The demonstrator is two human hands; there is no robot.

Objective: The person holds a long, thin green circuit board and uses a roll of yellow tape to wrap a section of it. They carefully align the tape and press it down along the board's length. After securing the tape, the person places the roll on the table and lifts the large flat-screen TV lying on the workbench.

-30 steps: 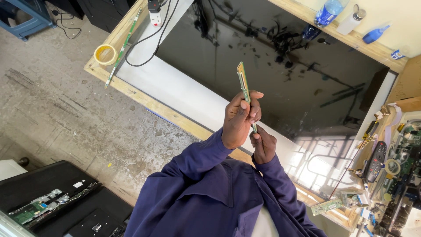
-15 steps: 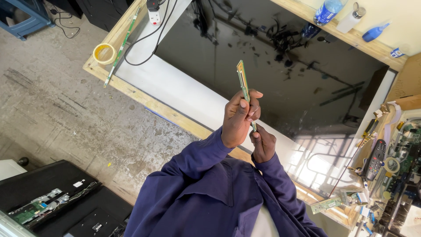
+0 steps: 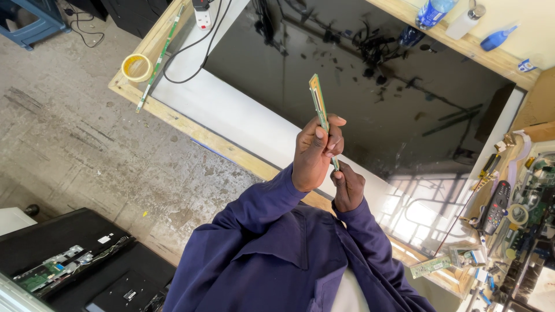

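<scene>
Both hands pinch a narrow green circuit strip, left hand above right hand. Tape roll sits at the bench's corner, black screen panel behind.

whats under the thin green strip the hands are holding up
Beneath the green strip lies a big dark screen panel on a wooden table. The left hand and right hand cover its lower end.

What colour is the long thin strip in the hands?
The strip is green with a tan edge, seen in the head view.
</scene>
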